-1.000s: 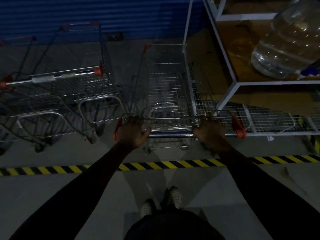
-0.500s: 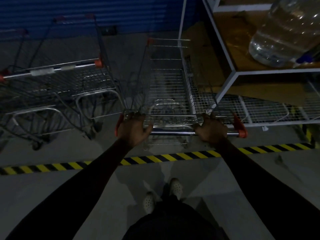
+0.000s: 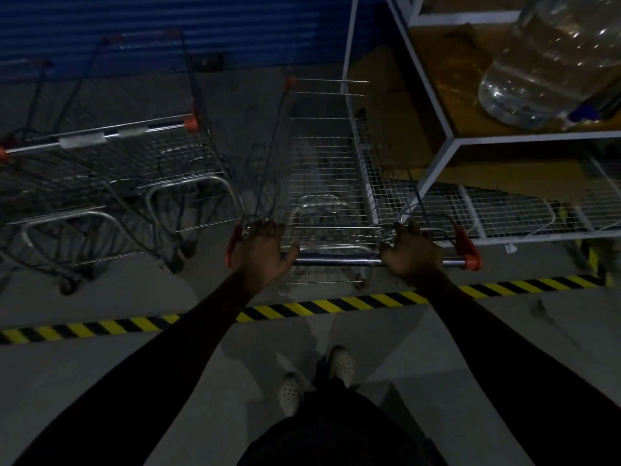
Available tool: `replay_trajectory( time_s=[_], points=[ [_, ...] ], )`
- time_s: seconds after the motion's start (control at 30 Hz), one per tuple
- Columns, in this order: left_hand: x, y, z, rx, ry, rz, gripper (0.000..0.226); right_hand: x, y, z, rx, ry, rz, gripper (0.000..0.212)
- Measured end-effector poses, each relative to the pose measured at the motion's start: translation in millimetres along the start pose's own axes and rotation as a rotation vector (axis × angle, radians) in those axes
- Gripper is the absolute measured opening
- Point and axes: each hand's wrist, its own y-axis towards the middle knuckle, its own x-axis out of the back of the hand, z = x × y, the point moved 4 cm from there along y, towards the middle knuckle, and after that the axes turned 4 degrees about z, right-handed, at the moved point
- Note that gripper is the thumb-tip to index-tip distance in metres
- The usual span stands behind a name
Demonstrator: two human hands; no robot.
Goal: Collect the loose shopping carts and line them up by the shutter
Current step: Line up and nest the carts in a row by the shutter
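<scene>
Dim grey concrete floor (image 3: 100, 381) runs up to a blue ribbed shutter (image 3: 168, 28) that closes off the back of the view. On the right stands a white metal rack (image 3: 433, 156) with a wire-mesh lower shelf and a brown board above it. A large clear water jug (image 3: 551, 65) lies on its side on that board.

On the left, parked carts (image 3: 117, 169) stand close together with their noses toward the shutter. The nearest one's bar has orange end caps. The light is too low to tell whether they are nested.

Straight ahead of the person is the shopping cart (image 3: 322, 163), an empty wire basket. It sits between the parked carts and the rack, its right side just beside the rack's front post. Its nose points at the shutter but stops short of it.

A strip of yellow-and-black hazard tape (image 3: 319, 306) crosses the floor from left to right, and the cart's wheels are on the shutter side of it.

The cart's handle bar (image 3: 336, 262) lies nearest the person. The left hand (image 3: 260, 252) grips it by the left orange cap, fingers curled forward over the bar and thumb spread inward. The right hand (image 3: 411, 252) grips it in the same way a little inside the right cap. Both arms are stretched out in dark sleeves.

Pale perforated shoes (image 3: 289, 393) stand behind the tape.
</scene>
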Motion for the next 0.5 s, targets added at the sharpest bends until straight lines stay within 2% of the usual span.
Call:
replay_trajectory(
  time_s=[0.5],
  points=[
    [1.3,-12.3,-8.1,0.018,0.014,0.054,0.078,3.5,-7.3,-6.0,0.004,0.015,-0.006,0.061]
  ],
)
